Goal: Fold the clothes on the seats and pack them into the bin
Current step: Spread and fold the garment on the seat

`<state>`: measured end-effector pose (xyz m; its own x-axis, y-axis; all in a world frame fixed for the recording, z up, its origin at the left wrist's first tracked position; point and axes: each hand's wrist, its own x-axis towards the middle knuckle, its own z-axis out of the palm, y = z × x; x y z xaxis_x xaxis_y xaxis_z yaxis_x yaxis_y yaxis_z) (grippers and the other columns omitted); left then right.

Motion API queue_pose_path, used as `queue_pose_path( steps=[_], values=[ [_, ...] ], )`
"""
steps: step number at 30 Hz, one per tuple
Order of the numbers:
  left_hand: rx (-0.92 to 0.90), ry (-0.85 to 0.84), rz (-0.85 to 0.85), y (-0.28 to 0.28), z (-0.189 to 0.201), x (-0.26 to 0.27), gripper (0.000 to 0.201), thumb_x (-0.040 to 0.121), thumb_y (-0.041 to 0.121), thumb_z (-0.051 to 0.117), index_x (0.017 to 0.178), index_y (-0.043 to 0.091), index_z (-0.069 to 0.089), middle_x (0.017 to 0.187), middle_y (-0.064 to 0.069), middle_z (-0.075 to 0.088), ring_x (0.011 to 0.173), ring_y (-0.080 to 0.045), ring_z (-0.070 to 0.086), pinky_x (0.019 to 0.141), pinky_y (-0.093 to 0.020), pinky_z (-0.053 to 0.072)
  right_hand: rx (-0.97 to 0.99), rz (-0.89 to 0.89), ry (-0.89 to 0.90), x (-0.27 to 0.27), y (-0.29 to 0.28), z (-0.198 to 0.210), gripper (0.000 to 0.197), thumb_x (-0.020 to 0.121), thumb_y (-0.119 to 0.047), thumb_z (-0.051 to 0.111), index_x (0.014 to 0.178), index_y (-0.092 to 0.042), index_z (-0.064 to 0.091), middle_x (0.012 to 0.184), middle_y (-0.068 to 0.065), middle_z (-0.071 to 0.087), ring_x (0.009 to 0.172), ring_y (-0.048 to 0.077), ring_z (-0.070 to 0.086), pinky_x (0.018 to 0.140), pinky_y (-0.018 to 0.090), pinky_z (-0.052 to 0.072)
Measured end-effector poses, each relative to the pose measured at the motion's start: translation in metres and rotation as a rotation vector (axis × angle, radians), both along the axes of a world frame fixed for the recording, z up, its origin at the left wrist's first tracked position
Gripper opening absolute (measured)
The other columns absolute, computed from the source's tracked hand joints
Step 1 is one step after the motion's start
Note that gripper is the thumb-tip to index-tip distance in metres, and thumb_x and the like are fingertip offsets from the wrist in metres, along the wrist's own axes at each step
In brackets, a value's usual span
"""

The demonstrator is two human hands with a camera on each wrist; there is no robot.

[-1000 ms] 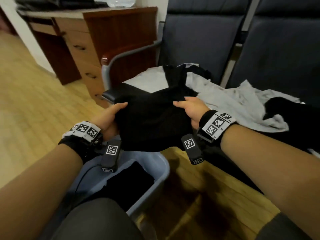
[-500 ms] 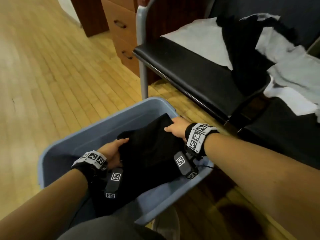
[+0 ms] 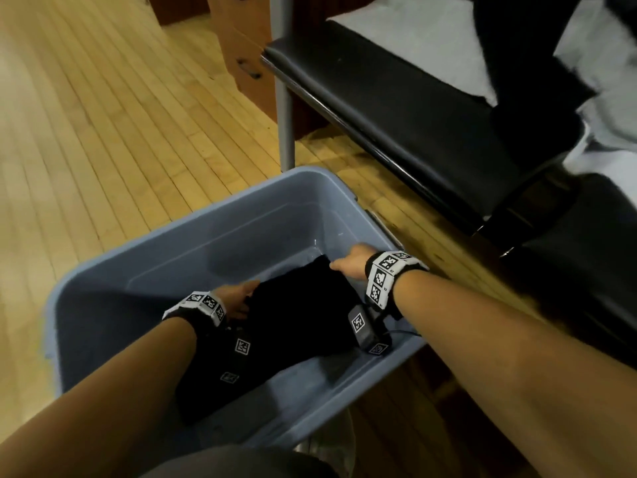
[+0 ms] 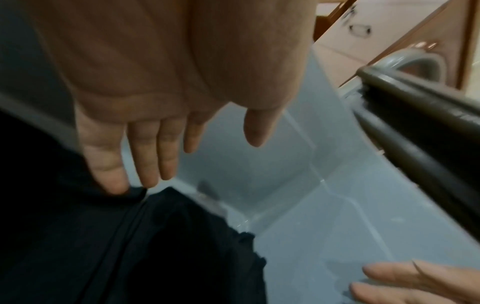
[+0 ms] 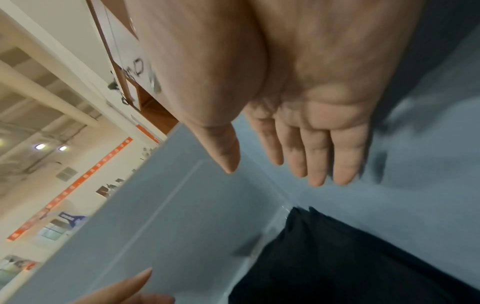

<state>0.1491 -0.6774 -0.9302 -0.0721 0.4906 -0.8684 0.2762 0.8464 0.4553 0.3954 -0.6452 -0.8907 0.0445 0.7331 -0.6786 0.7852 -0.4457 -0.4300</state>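
Observation:
A folded black garment (image 3: 296, 319) (image 4: 135, 251) (image 5: 345, 259) lies inside the blue plastic bin (image 3: 193, 236) on the floor. My left hand (image 3: 234, 298) (image 4: 161, 156) is in the bin at the garment's left edge, fingers straight, the outer fingertips touching the cloth. My right hand (image 3: 348, 265) (image 5: 298, 160) hovers at the garment's far right corner with straight fingers, holding nothing. On the black seats (image 3: 406, 98) lie more clothes: a pale grey piece (image 3: 413, 32) and a black piece (image 3: 510, 56).
The bin stands on a wooden floor (image 3: 86, 139) beside the seat's metal leg (image 3: 284, 108). A wooden drawer cabinet (image 3: 241, 46) stands behind the leg. My knee (image 3: 238, 464) is at the bottom edge.
The folded black garment went from the seat front down into the bin. Both hands have let go of it and now have straight fingers. The view tilted down.

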Motion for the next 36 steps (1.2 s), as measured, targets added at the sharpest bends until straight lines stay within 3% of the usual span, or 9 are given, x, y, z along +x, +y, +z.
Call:
queue_pose_path(
  steps=[2, 6, 12, 16, 19, 24, 28, 32, 36],
  values=[
    [0.076, -0.005, 0.067, 0.008, 0.018, -0.008, 0.039, 0.093, 0.046, 0.053, 0.105, 0.009, 0.053, 0.102, -0.016, 0.057, 0.087, -0.03, 0.056, 0.073, -0.039, 0.043, 0.033, -0.016, 0.045, 0.005, -0.001, 0.021, 0.032, 0.089, -0.045, 0.061, 0.078, -0.017, 0.052, 0.08, 0.008, 0.054, 0.072, 0.027, 0.055, 0.077, 0.037, 0.051],
    [0.236, 0.01, -0.005, 0.02, 0.089, 0.008, 0.03, 0.097, 0.038, 0.051, 0.092, 0.008, 0.055, 0.085, -0.013, 0.062, 0.073, -0.028, 0.059, 0.068, -0.033, 0.046, 0.114, -0.109, 0.201, 0.019, -0.006, 0.076, 0.038, 0.089, -0.041, 0.061, 0.109, -0.008, 0.057, 0.093, 0.01, 0.058, 0.084, 0.024, 0.059, 0.072, 0.037, 0.052],
    [0.497, -0.046, -0.204, 0.024, 0.222, 0.084, 0.022, 0.097, 0.022, 0.051, 0.08, 0.009, 0.055, 0.071, -0.008, 0.064, 0.065, -0.025, 0.058, 0.054, -0.025, 0.049, 0.284, -0.306, 0.44, 0.058, -0.037, 0.201, 0.012, 0.097, -0.024, 0.054, 0.093, -0.013, 0.054, 0.086, 0.005, 0.053, 0.082, 0.018, 0.052, 0.076, 0.033, 0.048],
    [0.674, -0.07, -0.367, 0.015, 0.294, 0.166, 0.019, 0.098, 0.015, 0.047, 0.081, 0.01, 0.054, 0.078, -0.008, 0.063, 0.067, -0.022, 0.06, 0.066, -0.026, 0.047, 0.463, -0.401, 0.407, 0.114, -0.07, 0.269, 0.012, 0.099, -0.024, 0.053, 0.094, -0.013, 0.054, 0.087, 0.002, 0.057, 0.084, 0.016, 0.057, 0.084, 0.034, 0.05],
    [0.769, -0.127, -0.462, 0.001, 0.321, 0.237, 0.018, 0.096, 0.01, 0.049, 0.078, 0.01, 0.052, 0.075, -0.011, 0.064, 0.064, -0.023, 0.061, 0.071, -0.029, 0.049, 0.588, -0.513, 0.316, 0.17, -0.1, 0.301, 0.009, 0.096, -0.021, 0.055, 0.091, -0.014, 0.056, 0.088, 0.004, 0.058, 0.077, 0.016, 0.056, 0.07, 0.029, 0.048],
    [0.792, -0.207, -0.669, -0.032, 0.335, 0.351, 0.016, 0.097, 0.014, 0.047, 0.082, 0.012, 0.052, 0.072, -0.005, 0.062, 0.059, -0.019, 0.058, 0.054, -0.02, 0.046, 0.714, -0.642, 0.032, 0.28, -0.162, 0.317, 0.029, 0.09, -0.019, 0.058, 0.108, 0.003, 0.065, 0.096, 0.016, 0.066, 0.091, 0.026, 0.066, 0.077, 0.039, 0.056],
    [0.794, -0.208, -0.768, -0.047, 0.317, 0.423, 0.009, 0.091, 0.016, 0.054, 0.083, 0.013, 0.057, 0.088, -0.007, 0.067, 0.07, -0.02, 0.064, 0.065, -0.026, 0.049, 0.714, -0.662, -0.255, 0.352, -0.211, 0.3, 0.013, 0.083, -0.021, 0.064, 0.082, -0.008, 0.066, 0.079, 0.01, 0.062, 0.075, 0.02, 0.061, 0.069, 0.034, 0.054],
    [0.847, -0.125, -0.866, -0.052, 0.285, 0.477, 0.007, 0.088, 0.019, 0.061, 0.092, 0.014, 0.062, 0.099, -0.01, 0.067, 0.084, -0.024, 0.067, 0.074, -0.034, 0.054, 0.668, -0.574, -0.351, 0.395, -0.231, 0.269, 0.022, 0.083, -0.017, 0.07, 0.099, -0.002, 0.07, 0.089, 0.012, 0.07, 0.088, 0.022, 0.065, 0.079, 0.031, 0.052],
    [0.958, 0.049, -1.005, -0.046, 0.257, 0.507, 0.04, 0.087, 0.022, 0.063, 0.126, 0.018, 0.056, 0.118, -0.009, 0.061, 0.098, -0.022, 0.059, 0.082, -0.025, 0.044, 0.612, -0.474, -0.325, 0.413, -0.221, 0.24, 0.042, 0.078, -0.027, 0.079, 0.116, -0.015, 0.064, 0.09, -0.006, 0.059, 0.095, 0.017, 0.061, 0.076, 0.021, 0.043]
  ],
)
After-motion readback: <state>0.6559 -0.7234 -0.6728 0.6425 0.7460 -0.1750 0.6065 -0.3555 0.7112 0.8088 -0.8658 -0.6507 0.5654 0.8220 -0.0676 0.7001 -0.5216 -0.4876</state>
